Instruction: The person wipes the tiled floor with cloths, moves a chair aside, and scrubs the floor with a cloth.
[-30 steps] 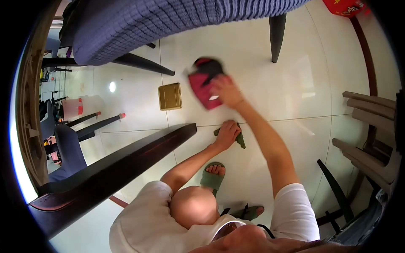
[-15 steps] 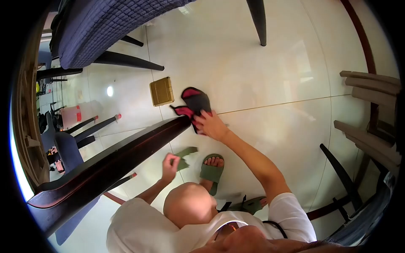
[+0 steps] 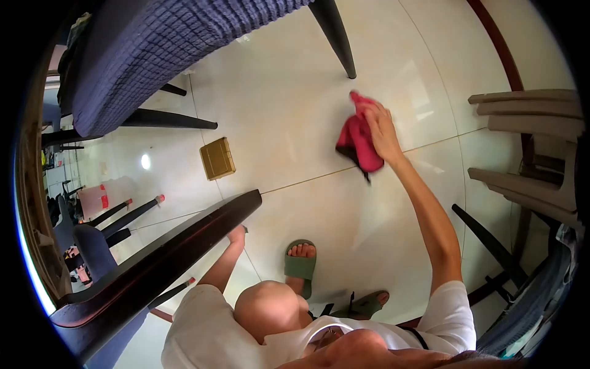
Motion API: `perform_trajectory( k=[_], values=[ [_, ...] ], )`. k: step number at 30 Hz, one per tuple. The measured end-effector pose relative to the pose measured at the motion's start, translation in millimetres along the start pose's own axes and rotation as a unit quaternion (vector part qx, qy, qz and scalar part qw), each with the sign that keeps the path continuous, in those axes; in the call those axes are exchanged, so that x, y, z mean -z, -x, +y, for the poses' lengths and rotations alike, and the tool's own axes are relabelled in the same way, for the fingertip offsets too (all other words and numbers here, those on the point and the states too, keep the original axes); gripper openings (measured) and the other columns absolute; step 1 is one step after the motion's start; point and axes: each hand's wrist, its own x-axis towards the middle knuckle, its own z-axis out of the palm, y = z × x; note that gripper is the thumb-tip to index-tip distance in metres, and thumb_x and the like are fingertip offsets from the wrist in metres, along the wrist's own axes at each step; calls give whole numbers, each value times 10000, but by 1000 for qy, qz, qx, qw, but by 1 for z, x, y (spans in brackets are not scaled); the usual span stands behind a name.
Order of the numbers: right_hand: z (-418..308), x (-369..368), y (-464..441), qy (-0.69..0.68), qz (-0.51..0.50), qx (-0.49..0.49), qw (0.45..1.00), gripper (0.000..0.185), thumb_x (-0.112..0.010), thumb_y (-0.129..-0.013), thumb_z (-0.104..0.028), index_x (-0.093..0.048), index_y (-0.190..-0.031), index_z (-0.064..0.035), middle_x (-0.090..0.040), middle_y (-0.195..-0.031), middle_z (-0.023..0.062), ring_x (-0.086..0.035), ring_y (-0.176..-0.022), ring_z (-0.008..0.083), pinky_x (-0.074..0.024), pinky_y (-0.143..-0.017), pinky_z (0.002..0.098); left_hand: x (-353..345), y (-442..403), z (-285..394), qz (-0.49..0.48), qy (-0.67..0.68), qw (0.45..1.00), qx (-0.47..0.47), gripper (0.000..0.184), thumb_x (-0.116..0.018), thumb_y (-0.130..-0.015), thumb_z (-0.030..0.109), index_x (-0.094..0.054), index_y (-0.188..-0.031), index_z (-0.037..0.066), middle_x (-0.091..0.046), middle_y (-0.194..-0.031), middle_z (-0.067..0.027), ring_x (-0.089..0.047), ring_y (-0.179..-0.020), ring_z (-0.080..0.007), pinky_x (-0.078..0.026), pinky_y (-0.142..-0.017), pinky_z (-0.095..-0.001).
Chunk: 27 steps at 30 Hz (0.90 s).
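Observation:
My right hand (image 3: pixel 382 136) is out over the tiled floor, its fingers closed on a soft pink-and-black cloth item (image 3: pixel 361 140). Mostly pink shows now, with a black edge and a thin dark strap at its lower end; I cannot make out its exact kind. Lower left, my left hand (image 3: pixel 235 235) is beside the dark wooden furniture leg (image 3: pixel 184 246), which hides most of its fingers. A small greyish-green edge shows by that hand, too little to name.
A flat gold-coloured square box (image 3: pixel 217 158) lies on the floor. Upper left is a chair with a quilted blue cover (image 3: pixel 178 49) and black legs. Stacked beige stools (image 3: pixel 528 111) stand at the right. My feet wear green sandals (image 3: pixel 300 265).
My right hand has carried the pink-and-black cloth item away from the wooden leg, up and right, and its pink side now shows. My left hand, earlier holding a torn green piece, has moved behind the leg.

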Motion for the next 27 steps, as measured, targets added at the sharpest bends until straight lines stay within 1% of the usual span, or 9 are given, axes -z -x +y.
perform_trajectory(
  k=[4,9,11,13,17,19,22,24,27],
  values=[
    [18,-61,7,367,-105,17,924,276,-563,-886,-257,-640,-1151,-247,-412,-1436,11,-373,-1261,368,-364,-921,540,-2,13,-2,-16,0,993,-116,259,-598,-906,123,-595,-1100,-48,-633,-1023,-175,-563,-1002,-291,-393,-943,-389],
    [-31,-106,116,331,-371,194,845,388,-548,-856,-234,-583,-1242,-238,-394,-1452,20,-374,-1292,330,-394,-910,590,28,35,56,-133,-40,978,-152,123,-610,-902,106,-597,-904,-16,-609,-808,-130,-547,-818,-255,-405,-826,-416],
    [-24,-117,189,191,-325,241,894,266,-554,-851,-256,-642,-1097,-205,-462,-1368,33,-420,-1230,344,-431,-883,513,19,36,42,-115,-30,980,-158,118,-622,-894,105,-589,-869,-6,-606,-816,-137,-543,-820,-276,-403,-828,-411],
    [-53,-77,196,43,-427,97,898,175,-547,-887,-263,-674,-953,-162,-599,-1142,51,-535,-1071,305,-488,-796,430,13,37,41,-88,-19,981,-174,122,-629,-890,105,-578,-851,0,-596,-833,-145,-537,-835,-293,-402,-831,-410],
    [-36,7,149,-140,-174,-209,952,229,-490,-936,-215,-664,-901,-70,-625,-893,184,-582,-812,358,-474,-752,414,5,47,48,-32,-16,980,-194,127,-629,-893,101,-557,-871,-1,-558,-898,-166,-517,-893,-322,-399,-833,-417],
    [-8,55,98,-64,-69,-283,954,375,-417,-1006,-282,-671,-947,-12,-661,-813,151,-603,-758,238,-459,-725,367,1,49,49,-15,-16,981,-192,130,-623,-898,101,-548,-887,-5,-538,-927,-178,-506,-916,-332,-397,-837,-421],
    [42,92,15,-47,131,-189,972,416,-366,-1025,-309,-663,-1103,-28,-675,-971,131,-595,-891,236,-451,-853,333,-3,49,51,-11,0,983,-186,136,-612,-907,102,-536,-898,-10,-520,-944,-189,-497,-937,-341,-390,-849,-426],
    [128,94,-20,200,135,-74,968,334,-430,-995,-293,-637,-1193,-121,-601,-1214,100,-515,-1089,311,-403,-947,409,-3,48,42,-23,5,985,-171,134,-607,-909,100,-534,-896,-11,-518,-941,-189,-496,-944,-345,-382,-862,-432],
    [121,41,-33,411,139,-110,894,323,-510,-941,-295,-613,-1237,-217,-495,-1368,13,-413,-1192,376,-358,-977,501,-5,52,52,11,-23,982,-189,129,-591,-917,93,-524,-896,-15,-514,-933,-189,-488,-946,-352,-371,-877,-436]
  ],
)
